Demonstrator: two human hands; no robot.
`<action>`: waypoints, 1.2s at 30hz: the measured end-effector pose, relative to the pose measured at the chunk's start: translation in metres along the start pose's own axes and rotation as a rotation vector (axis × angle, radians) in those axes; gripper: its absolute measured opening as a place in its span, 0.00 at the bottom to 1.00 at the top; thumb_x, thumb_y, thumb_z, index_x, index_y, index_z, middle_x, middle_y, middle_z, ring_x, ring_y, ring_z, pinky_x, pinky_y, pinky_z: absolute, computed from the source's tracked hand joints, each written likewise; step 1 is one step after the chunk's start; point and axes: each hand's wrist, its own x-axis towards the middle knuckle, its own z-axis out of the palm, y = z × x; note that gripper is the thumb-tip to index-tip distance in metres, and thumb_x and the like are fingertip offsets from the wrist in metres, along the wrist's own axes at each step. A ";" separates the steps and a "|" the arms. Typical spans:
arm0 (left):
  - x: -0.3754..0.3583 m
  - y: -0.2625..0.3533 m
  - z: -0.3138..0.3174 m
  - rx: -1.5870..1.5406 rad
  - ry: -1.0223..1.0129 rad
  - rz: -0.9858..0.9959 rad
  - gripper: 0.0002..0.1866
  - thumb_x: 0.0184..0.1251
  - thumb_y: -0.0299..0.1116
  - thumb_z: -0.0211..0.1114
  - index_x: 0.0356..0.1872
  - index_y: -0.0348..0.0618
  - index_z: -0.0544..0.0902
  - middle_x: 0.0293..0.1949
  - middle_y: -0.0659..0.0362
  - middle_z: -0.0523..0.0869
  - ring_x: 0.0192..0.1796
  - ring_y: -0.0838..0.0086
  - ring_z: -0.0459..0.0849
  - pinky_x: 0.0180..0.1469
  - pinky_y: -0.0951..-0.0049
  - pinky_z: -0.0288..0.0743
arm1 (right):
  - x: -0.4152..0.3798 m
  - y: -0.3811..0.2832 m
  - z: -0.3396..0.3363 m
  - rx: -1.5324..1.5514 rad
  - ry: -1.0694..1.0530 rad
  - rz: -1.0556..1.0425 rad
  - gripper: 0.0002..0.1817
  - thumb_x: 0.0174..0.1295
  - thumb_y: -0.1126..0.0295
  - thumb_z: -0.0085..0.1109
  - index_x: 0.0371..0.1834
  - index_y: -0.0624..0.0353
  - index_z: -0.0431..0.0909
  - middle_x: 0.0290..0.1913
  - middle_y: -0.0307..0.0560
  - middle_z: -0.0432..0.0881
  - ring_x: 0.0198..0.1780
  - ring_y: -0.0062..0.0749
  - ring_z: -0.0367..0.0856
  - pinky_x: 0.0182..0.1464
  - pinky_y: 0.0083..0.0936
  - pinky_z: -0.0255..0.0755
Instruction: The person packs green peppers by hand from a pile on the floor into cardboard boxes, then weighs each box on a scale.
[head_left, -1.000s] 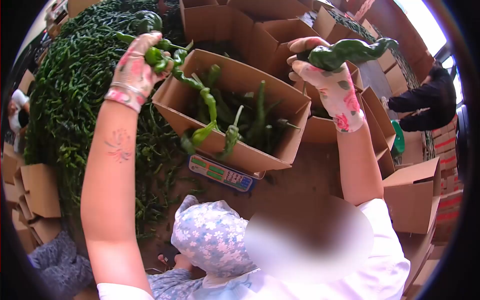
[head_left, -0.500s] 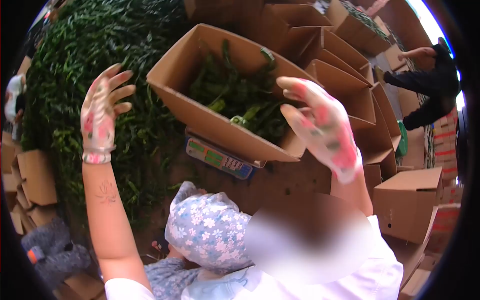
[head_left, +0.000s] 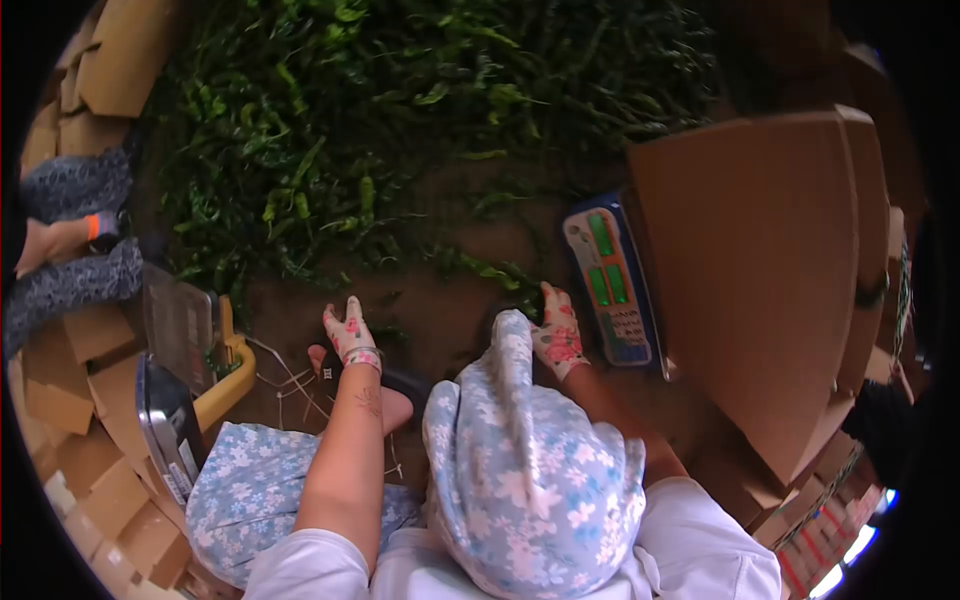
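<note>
My left hand (head_left: 350, 333), in a pink floral glove, is stretched low over the brown floor with its fingers apart and nothing in it. Beside a bare foot in a dark sandal (head_left: 398, 408), it is apart from the pile of green peppers (head_left: 330, 120). My right hand (head_left: 560, 335), gloved alike, has its fingers extended near a few loose green peppers (head_left: 500, 275). Blue floral cloth (head_left: 530, 470) hides part of that hand; I see nothing held in it. To its right stands a digital scale (head_left: 608, 280) with lit green displays.
A large cardboard box (head_left: 750, 250) stands against the scale at the right. On the left are a yellow-handled device (head_left: 225, 385), stacked flattened cartons (head_left: 110, 490) and another person's patterned sleeve (head_left: 75, 290). White straps (head_left: 290, 375) lie on the floor.
The view has turned toward the pepper pile and floor. Both hands, raised open around the pepper-filled box earlier, are now low near the floor, left of the scale.
</note>
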 end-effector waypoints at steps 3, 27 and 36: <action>0.035 0.035 -0.007 -0.466 -0.112 -0.278 0.42 0.62 0.50 0.65 0.69 0.35 0.59 0.51 0.48 0.77 0.49 0.64 0.78 0.55 0.66 0.72 | 0.050 0.006 0.035 0.507 0.121 0.037 0.43 0.52 0.67 0.67 0.71 0.60 0.56 0.60 0.58 0.70 0.61 0.47 0.72 0.59 0.33 0.70; 0.095 0.157 0.000 -1.165 -0.481 -0.602 0.46 0.59 0.77 0.40 0.72 0.57 0.60 0.72 0.58 0.61 0.72 0.55 0.59 0.69 0.40 0.47 | 0.264 -0.240 0.083 1.026 -0.483 0.048 0.57 0.54 0.58 0.72 0.74 0.71 0.38 0.66 0.51 0.69 0.67 0.31 0.65 0.70 0.27 0.54; 0.101 0.150 0.032 -1.389 -0.380 -0.686 0.30 0.61 0.59 0.61 0.57 0.52 0.75 0.51 0.57 0.80 0.50 0.66 0.81 0.52 0.61 0.76 | 0.243 -0.282 0.049 0.934 -0.701 -0.140 0.36 0.48 0.67 0.76 0.58 0.67 0.67 0.52 0.47 0.79 0.55 0.27 0.76 0.62 0.26 0.65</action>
